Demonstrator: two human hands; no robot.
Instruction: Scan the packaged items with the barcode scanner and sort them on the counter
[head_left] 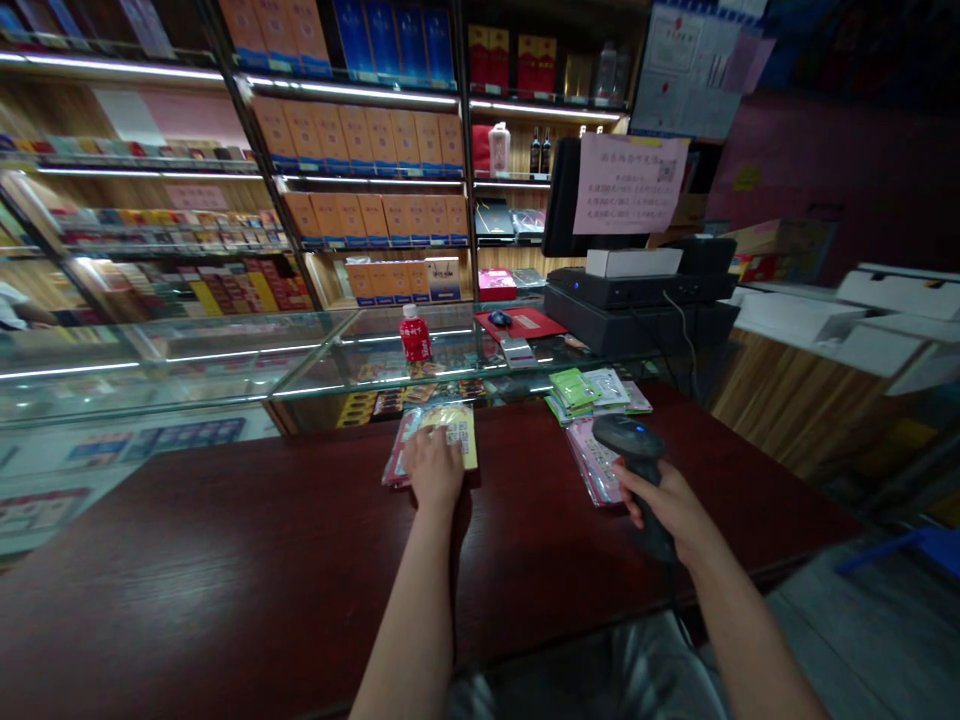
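Observation:
My left hand (435, 465) rests palm down on a small pile of flat plastic packets at the far edge of the dark red wooden table (315, 540). Its fingers lie over the top yellow packet (466, 440), which bears a printed code; part of the pile is hidden beneath them. In my right hand (667, 505) is a black barcode scanner (630, 440), gripped by its handle and showing a small blue light. Close behind the scanner lie pink packets (589, 455), partly covered by it. Green and white packets (574, 390) are heaped just beyond those.
Past the table stands a glass counter (360, 350) carrying a red bottle (415, 335), a mouse (499, 319) on a red mat and a phone (517, 352). A monitor (562, 200) stands above a black cash drawer (622, 315). The scanner's cable (679, 620) hangs near my lap.

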